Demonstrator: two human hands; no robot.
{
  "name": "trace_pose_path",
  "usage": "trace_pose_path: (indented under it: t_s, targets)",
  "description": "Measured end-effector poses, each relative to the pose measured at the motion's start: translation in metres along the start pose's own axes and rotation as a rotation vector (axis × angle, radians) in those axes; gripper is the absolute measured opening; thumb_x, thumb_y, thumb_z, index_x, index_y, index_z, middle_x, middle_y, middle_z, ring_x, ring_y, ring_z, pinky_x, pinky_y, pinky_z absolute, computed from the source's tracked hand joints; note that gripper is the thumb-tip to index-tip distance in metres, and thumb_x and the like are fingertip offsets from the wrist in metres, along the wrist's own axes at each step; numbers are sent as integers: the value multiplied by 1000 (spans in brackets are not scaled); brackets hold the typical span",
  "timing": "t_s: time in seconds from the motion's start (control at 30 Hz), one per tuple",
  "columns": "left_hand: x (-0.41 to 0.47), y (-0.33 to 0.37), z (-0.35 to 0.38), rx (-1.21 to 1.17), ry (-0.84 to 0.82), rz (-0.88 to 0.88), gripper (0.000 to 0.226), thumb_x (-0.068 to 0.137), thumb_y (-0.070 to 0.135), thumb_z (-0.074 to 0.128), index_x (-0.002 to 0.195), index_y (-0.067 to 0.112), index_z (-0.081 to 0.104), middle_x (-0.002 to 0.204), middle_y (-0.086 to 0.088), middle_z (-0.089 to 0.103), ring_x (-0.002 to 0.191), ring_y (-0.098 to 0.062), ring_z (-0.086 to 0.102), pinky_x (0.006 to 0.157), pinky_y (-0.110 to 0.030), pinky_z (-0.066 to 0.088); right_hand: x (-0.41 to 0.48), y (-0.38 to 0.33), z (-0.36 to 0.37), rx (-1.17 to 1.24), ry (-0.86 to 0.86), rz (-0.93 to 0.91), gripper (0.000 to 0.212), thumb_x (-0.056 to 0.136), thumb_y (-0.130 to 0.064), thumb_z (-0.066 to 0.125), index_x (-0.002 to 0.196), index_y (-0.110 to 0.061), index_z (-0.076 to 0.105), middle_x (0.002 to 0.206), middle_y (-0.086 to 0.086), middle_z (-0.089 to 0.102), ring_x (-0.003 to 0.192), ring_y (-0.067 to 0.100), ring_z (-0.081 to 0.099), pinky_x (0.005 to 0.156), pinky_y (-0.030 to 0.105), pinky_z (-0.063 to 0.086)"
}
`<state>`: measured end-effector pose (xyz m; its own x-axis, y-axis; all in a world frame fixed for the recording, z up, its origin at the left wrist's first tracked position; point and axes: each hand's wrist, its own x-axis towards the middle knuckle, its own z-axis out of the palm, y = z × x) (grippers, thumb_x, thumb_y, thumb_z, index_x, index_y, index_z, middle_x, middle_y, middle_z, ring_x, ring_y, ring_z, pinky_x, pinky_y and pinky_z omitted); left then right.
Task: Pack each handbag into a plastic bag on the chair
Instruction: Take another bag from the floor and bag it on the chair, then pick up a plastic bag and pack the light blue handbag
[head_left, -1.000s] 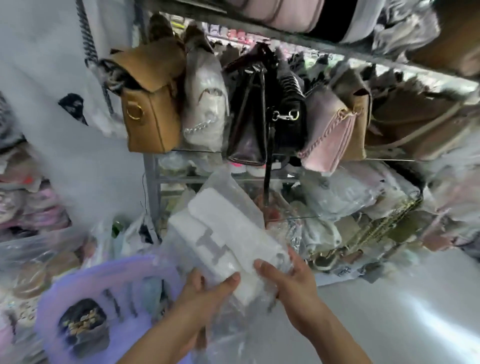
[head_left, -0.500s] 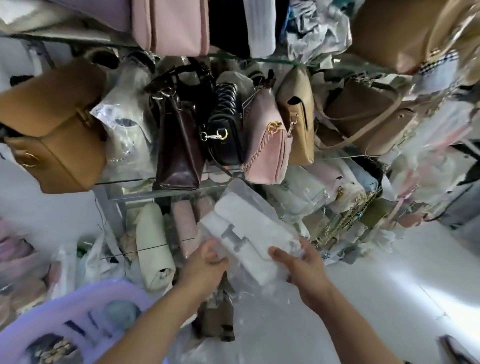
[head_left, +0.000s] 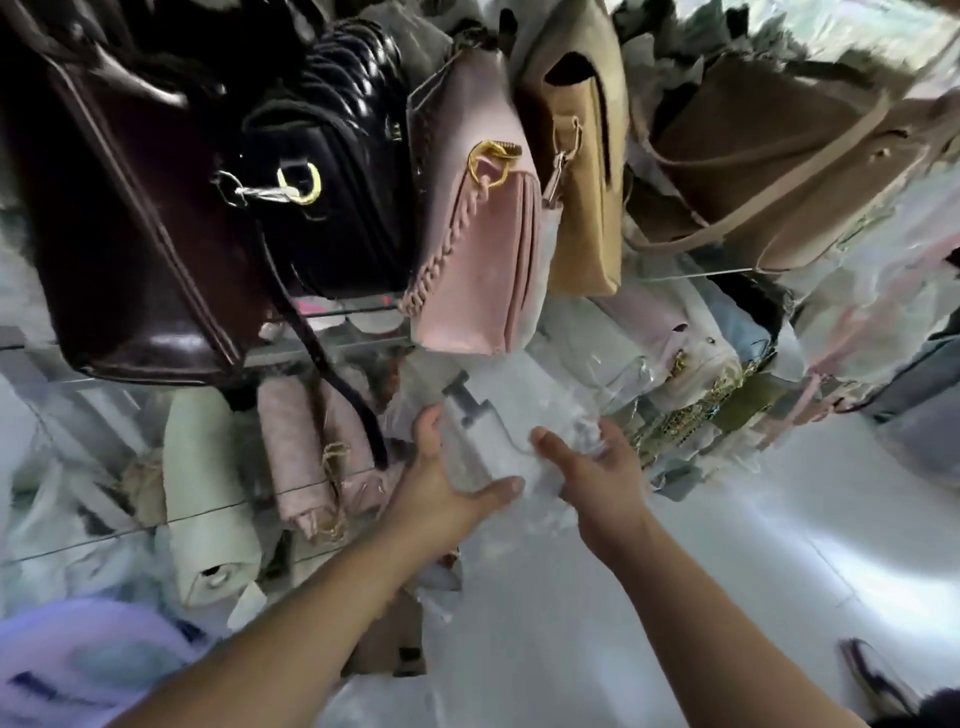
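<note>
A white handbag (head_left: 480, 439) with a grey H-shaped clasp sits inside a clear plastic bag (head_left: 561, 410), held up close to the shelves. My left hand (head_left: 447, 483) grips its lower left end, thumb under the bag and fingers behind it. My right hand (head_left: 597, 462) holds the right side through the crumpled plastic, fingers curled round it. The plastic bag's loose end hangs down between my forearms. The lilac plastic chair (head_left: 78, 654) shows at the bottom left, blurred.
Hanging bags crowd the rack above: a dark brown bag (head_left: 119, 218), a black quilted one (head_left: 337, 171), a pink one (head_left: 472, 244) and tan ones (head_left: 582, 171). Rolled and wrapped bags fill the glass shelves (head_left: 332, 312) below. White floor (head_left: 779, 545) lies to the right.
Both hands have carried the bagged white handbag up and away from the chair toward the shelves. The view has swung right and much closer to the hanging bags.
</note>
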<state>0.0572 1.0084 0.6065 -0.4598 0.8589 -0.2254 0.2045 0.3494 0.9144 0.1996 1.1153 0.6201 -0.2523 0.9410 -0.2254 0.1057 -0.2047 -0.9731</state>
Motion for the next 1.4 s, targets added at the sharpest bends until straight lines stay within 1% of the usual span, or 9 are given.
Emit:
trace_pose_path:
  t_s: [0.1, 0.23, 0.33, 0.43, 0.6, 0.8, 1.07, 1.2, 1.4]
  targets:
    - [30, 2, 7, 116, 34, 30, 119, 62, 66, 83, 151, 42, 9, 159, 9, 20, 143, -11, 23, 112, -29, 30, 32, -1, 11, -35, -26, -81, 48, 78, -19, 89, 121, -20, 66, 104, -5, 79, 95, 13, 76, 89, 41, 61]
    - [77, -6, 21, 384, 141, 17, 126, 47, 88, 65, 149, 58, -1, 160, -2, 0, 149, -33, 3, 120, -49, 25, 62, 0, 24, -97, 18, -190, 43, 81, -19, 87, 119, -19, 66, 104, -7, 77, 94, 5, 73, 91, 31, 59]
    - [101, -7, 29, 483, 180, -3, 109, 63, 79, 66, 151, 54, 6, 162, -4, -2, 148, -35, 3, 120, -51, 20, 75, 4, 29, -245, 82, -288, 54, 78, -33, 89, 124, -21, 64, 108, -11, 72, 104, 13, 69, 97, 38, 55]
    - [106, -5, 31, 529, 181, -76, 102, 72, 69, 71, 150, 56, 7, 163, 5, -15, 146, -36, 0, 119, -49, 18, 77, 4, 29, -435, 55, -334, 70, 80, -37, 87, 139, -20, 54, 104, -27, 57, 105, 7, 56, 90, 21, 40]
    - [102, -18, 31, 570, 227, -127, 106, 68, 75, 70, 150, 51, 8, 160, -9, -19, 145, -40, 3, 115, -45, 24, 75, 4, 32, -600, -61, -349, 77, 77, -44, 87, 141, -27, 48, 115, -15, 59, 103, 11, 58, 83, 24, 40]
    - [84, -21, 16, 442, 240, -109, 130, 64, 67, 80, 158, 29, -1, 162, -7, -7, 148, -36, 8, 120, -43, 24, 60, -3, 30, -602, -24, -350, 103, 75, -46, 88, 155, -40, 25, 156, -8, 47, 139, 23, 49, 100, 35, 44]
    - [32, -18, -18, 269, 246, -39, 42, 92, 34, 67, 131, 23, 57, 122, -3, 57, 108, -21, 60, 95, -31, 51, 6, -19, 32, -609, 150, -370, 68, 85, -48, 78, 145, -36, 46, 154, 4, 34, 147, 29, 29, 105, 37, 32]
    - [-10, -7, -43, 260, 195, 20, 36, 93, 32, 66, 127, 23, 60, 131, -1, 56, 95, -13, 62, 80, -24, 50, -35, -36, 33, -653, 144, -395, 45, 90, -50, 70, 130, -32, 62, 150, 1, 42, 145, 26, 30, 111, 38, 30]
    - [-81, 20, -81, 370, 179, 154, 35, 95, 33, 63, 128, 24, 59, 132, 0, 55, 109, -19, 61, 94, -27, 47, -110, -60, 39, -758, 101, -468, 46, 92, -55, 66, 132, -34, 60, 145, -3, 49, 143, 23, 36, 112, 39, 32]
